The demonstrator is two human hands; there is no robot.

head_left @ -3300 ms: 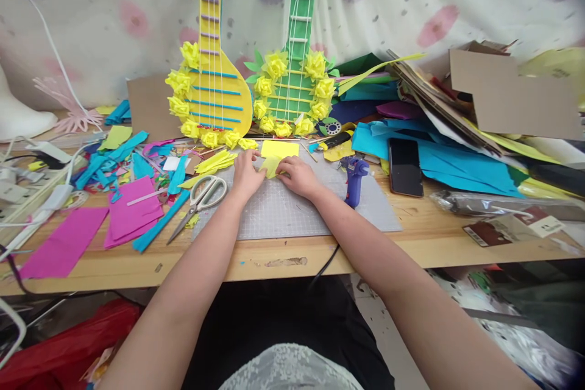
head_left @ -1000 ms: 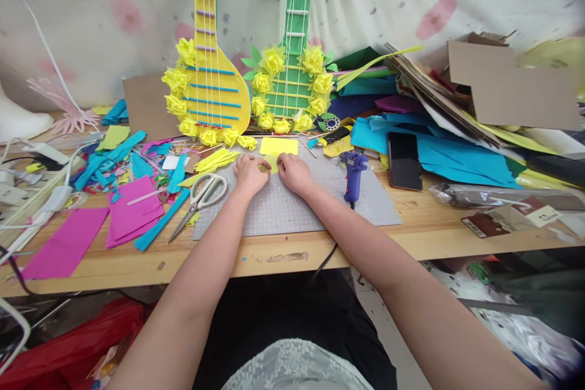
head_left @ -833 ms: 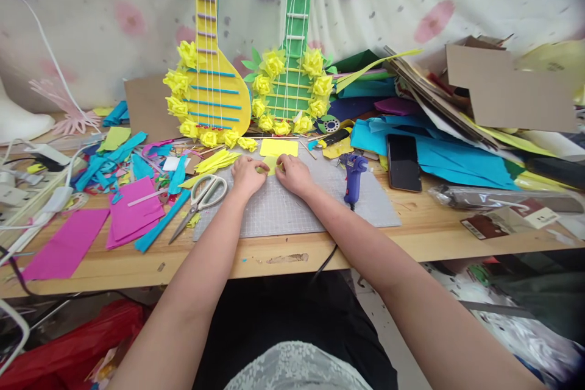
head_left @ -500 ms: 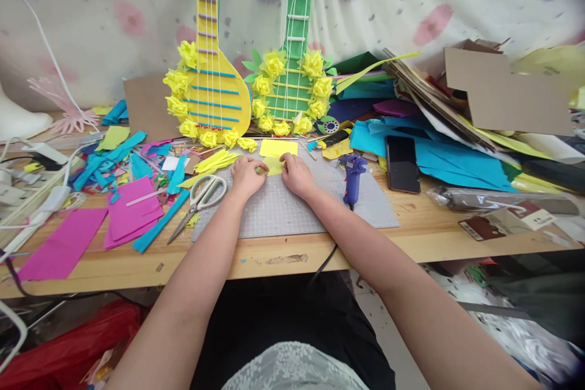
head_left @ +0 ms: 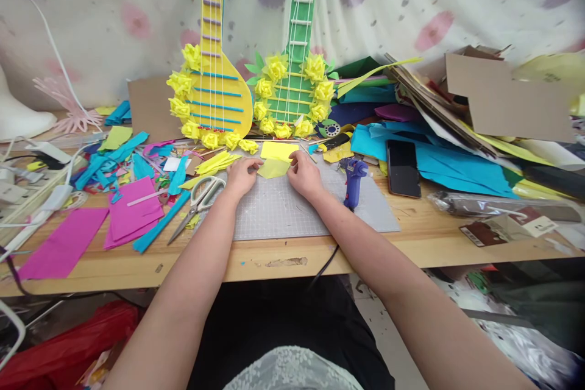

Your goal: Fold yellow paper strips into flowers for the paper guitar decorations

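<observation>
A small piece of thin yellow paper (head_left: 274,169) spans the gap between my hands, just above or on the grey cutting mat (head_left: 281,210). My left hand (head_left: 243,178) pinches its left corner, fingers curled. On the other side, my right hand (head_left: 304,177) is closed on the right edge, with the fingertips partly hidden. Directly behind the piece lies a brighter yellow sheet (head_left: 278,150). Yellow paper strips (head_left: 214,162) are beside my left hand, and scissors (head_left: 198,202) rest near my left wrist. A blue glue gun (head_left: 353,181) stands to the right of my right hand.
A yellow paper instrument (head_left: 217,94) and a green one (head_left: 295,94), both with yellow paper flowers, lean at the back. Magenta sheets (head_left: 134,210) and blue scraps (head_left: 94,167) cover the left. A phone (head_left: 403,169), blue paper (head_left: 457,161) and cardboard (head_left: 507,97) lie right.
My hands have moved apart, the left one leftward and the right one rightward. The yellow piece between them now shows wider, with its lower edge angled.
</observation>
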